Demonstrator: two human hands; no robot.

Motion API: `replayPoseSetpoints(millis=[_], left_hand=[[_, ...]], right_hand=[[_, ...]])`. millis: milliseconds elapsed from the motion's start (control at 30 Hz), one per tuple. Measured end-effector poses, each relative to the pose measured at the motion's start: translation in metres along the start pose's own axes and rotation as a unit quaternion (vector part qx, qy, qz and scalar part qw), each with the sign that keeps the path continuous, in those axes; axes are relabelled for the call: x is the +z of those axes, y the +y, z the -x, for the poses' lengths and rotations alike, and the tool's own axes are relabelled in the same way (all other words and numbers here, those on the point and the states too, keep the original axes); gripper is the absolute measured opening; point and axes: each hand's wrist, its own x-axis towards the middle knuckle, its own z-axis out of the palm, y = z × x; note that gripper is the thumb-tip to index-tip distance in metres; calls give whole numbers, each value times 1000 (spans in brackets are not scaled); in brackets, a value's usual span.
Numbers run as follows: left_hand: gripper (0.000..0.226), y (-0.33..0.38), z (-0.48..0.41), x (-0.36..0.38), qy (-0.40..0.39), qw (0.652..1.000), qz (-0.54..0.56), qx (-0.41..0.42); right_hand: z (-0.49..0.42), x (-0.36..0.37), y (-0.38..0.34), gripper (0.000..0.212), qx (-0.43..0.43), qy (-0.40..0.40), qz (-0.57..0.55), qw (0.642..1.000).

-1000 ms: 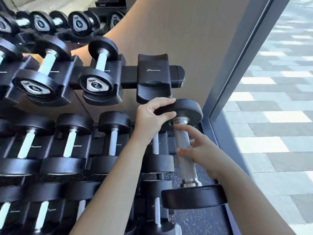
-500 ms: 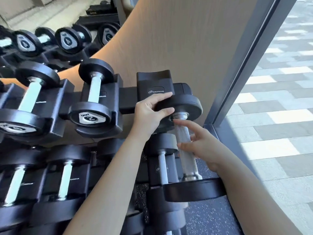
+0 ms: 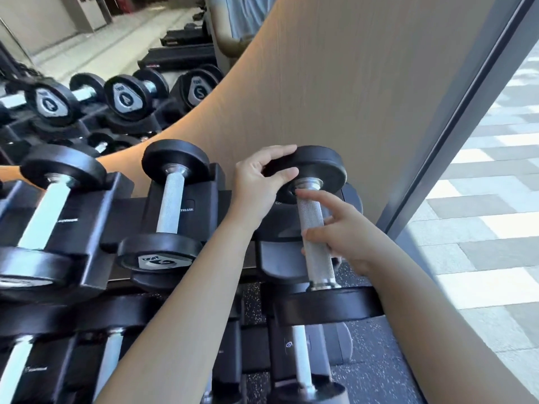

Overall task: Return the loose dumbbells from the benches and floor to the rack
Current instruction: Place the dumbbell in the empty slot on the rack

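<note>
lower row: a racked dumbbell (image 3: 303, 360) stands nearest, over speckled floor (image 3: 379, 374). held dumbbell (image 3: 316, 237): black round heads, knurled steel handle, lying near-to-far over the end cradle (image 3: 271, 258) at the right of the rack (image 3: 128, 228)'s upper row; near head hangs in front of the cradle, far head above its back; whether it touches the cradle cannot be told. right hand (image 3: 347, 234): comes in from the right at mid-handle, thumb on the front of the handle, other fingers curled behind it, forefinger stretched along the handle toward the far collar. left hand (image 3: 256, 185): grips the far head from its left side, fingers curled over the rim, thumb pressed on the inner face. next dumbbell (image 3: 170, 202): seated in the cradle just left of the held one, numbered plate on its near head. third dumbbell (image 3: 46, 211): further left, also seated, partly cut by the edge. mirror (image 3: 96, 45): behind the rack at left, showing reflected dumbbells and a room. wood panel (image 3: 350, 83): behind the end cradle. window frame (image 3: 455, 135): dark, right of the panel, with grey and white paving (image 3: 495, 228) beyond.
</note>
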Motion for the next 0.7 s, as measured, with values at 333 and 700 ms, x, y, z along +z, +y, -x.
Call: replayPoseSetpoints(millis=[333, 700], left_hand=[[36, -23, -46, 2, -16, 999, -37, 3], [39, -42, -80, 12, -20, 998, -51, 24]], right_hand=[[-50, -5, 5, 59, 6, 20, 2, 1000], [-90, -16, 14, 59, -23, 38, -8, 999]])
